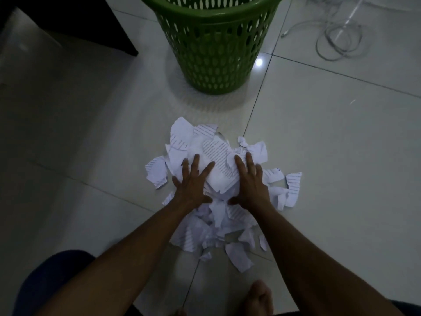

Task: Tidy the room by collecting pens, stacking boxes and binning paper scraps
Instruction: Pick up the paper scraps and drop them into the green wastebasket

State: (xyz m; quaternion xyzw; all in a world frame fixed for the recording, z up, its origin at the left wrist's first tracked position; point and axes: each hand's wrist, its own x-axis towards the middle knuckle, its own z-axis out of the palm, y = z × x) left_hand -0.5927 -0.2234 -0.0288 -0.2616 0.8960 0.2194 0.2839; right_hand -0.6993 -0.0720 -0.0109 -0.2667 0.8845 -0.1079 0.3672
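1. White torn paper scraps (pixel 217 153), many with printed lines, lie heaped in a loose pile on the pale tiled floor (pixel 330 144). The pile sits on the near side of the green bin (pixel 214 53), close to it but not touching.
2. The green bin is a perforated plastic basket standing upright on the floor. Its top is cut off by the frame, so its inside is not visible.
3. The left hand (pixel 193 179) lies palm down on the left part of the pile, on the person's side of the bin. Its fingers are straight and spread, pressing on the paper and gripping nothing.
4. The right hand (pixel 250 181) lies flat in the same way on the right part of the pile, fingers extended toward the bin.
5. The thumbs point toward each other. In this dim light they may be tucked under loose scraps, but this cannot be told for sure.
6. A coiled grey cable (pixel 337 39) lies on the floor to the right of the bin, well apart from it.
7. Dark furniture (pixel 68 17) stands to the left of the bin.
8. A bare foot (pixel 258 297) rests on the floor, far nearer the person than the bin.
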